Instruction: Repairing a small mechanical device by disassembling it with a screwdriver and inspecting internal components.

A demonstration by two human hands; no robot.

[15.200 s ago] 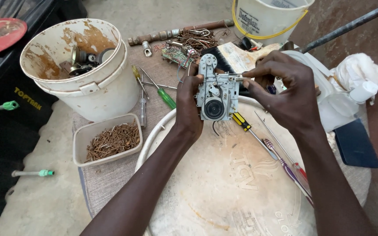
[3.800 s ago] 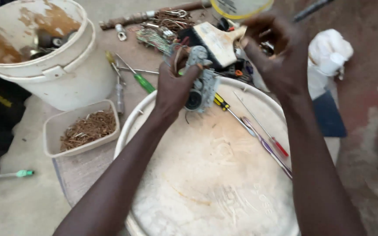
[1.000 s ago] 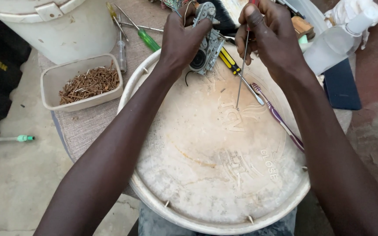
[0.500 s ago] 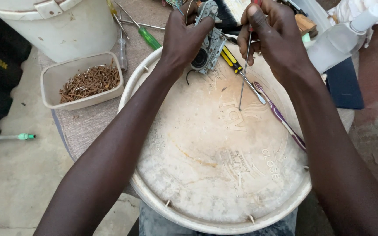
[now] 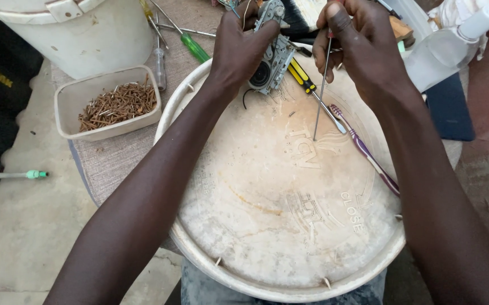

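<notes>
My left hand [image 5: 243, 48] grips a small grey metal mechanism [image 5: 270, 53] with a round black part, holding it at the far edge of a large round white lid [image 5: 289, 226]. My right hand [image 5: 357, 48] pinches a thin screwdriver [image 5: 321, 90] near its handle, its long shaft pointing down toward the lid. Right beside the mechanism, a yellow-and-black screwdriver [image 5: 304, 79] lies flat on the lid. A purple toothbrush [image 5: 366, 149] stretches across the lid's right side.
A white bucket [image 5: 81, 28] stands at top left, with a plastic tub of rusty nails [image 5: 109, 107] below it. Green-handled screwdrivers [image 5: 191, 45] lie behind the lid. A white bottle [image 5: 448, 45] and dark pad [image 5: 448, 107] sit right. A small green tool [image 5: 16, 175] lies on the concrete.
The view has shifted down since earlier. My right hand now holds a thin screwdriver; the shaft has swung slightly nearer the mechanism in the last second.
</notes>
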